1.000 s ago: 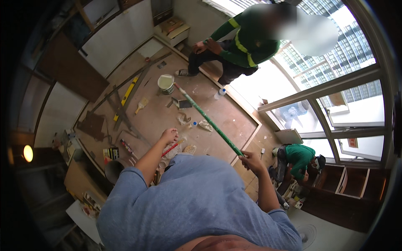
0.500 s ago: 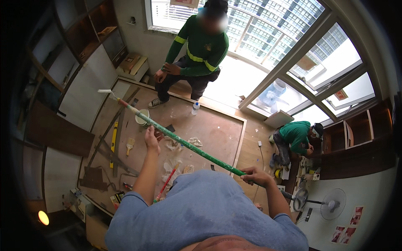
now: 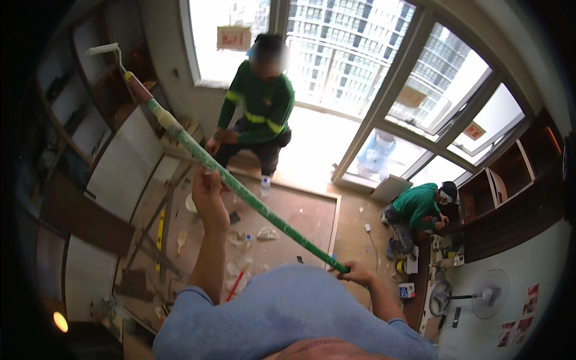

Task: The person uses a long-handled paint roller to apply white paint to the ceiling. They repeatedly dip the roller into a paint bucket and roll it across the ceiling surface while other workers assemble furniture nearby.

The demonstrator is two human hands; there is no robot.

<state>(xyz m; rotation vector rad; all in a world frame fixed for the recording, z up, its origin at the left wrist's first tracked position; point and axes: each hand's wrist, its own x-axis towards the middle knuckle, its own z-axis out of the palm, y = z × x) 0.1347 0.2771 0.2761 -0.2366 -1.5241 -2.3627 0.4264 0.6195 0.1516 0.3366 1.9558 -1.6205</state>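
Observation:
A long green pole, spotted with pale paint, slants across the view with a small white paint roller at its upper left end. My left hand grips the pole about midway. Around its lower right end, close to my body, my right hand is closed. The roller is raised in front of the shelving and touches nothing that I can make out. Below the left hand, a white bucket on the brown floor panel is mostly hidden by that hand and forearm.
One person in a green shirt is ahead by the window; another person crouches at the right. A water bottle, a yellow level, a paintbrush and crumpled plastic lie about. Shelving lines the left; a fan stands right.
The roller end of the pole has risen up and to the left, with both hands still on the pole. My left hand has gone up a little. The person ahead has lowered an arm.

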